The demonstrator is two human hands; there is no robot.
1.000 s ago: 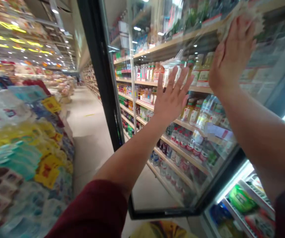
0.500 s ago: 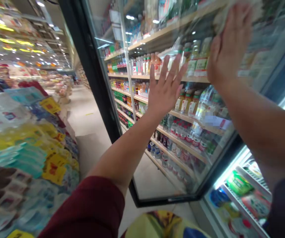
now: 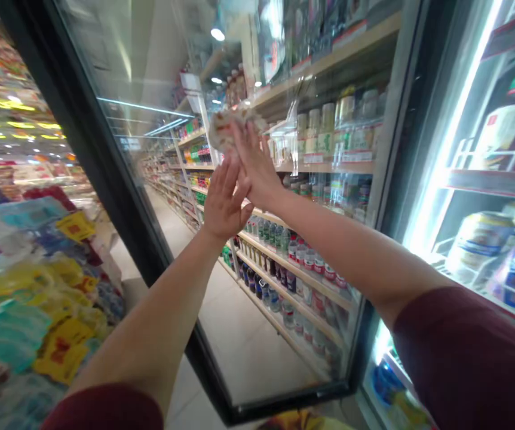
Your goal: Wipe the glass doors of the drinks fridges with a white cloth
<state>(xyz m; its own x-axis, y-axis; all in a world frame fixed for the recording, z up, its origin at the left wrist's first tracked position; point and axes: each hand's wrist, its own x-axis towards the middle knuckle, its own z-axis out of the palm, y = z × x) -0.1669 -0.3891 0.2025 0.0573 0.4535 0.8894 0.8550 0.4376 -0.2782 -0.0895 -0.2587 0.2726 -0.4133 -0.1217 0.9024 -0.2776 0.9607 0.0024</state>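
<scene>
My right hand [image 3: 254, 167] presses a crumpled whitish cloth [image 3: 227, 124] flat against the glass door [image 3: 150, 89] of a fridge cabinet, the cloth showing above my fingertips. My left hand [image 3: 222, 202] lies open on the same glass just below and left of the right hand, fingers stretched upward and touching its edge. The door has a black frame [image 3: 105, 179] and stands swung out into the aisle. Through the glass I see shelves of bottled drinks [image 3: 293, 257].
The lit fridge interior [image 3: 486, 251] with cans and bottles is at the right. A display of packaged goods with yellow tags [image 3: 28, 280] fills the left. A tiled aisle floor [image 3: 239, 340] runs away behind the door.
My right hand has slid the cloth left and down across the glass, coming to rest beside my left hand. The view has swung right, showing more of the fridge interior.
</scene>
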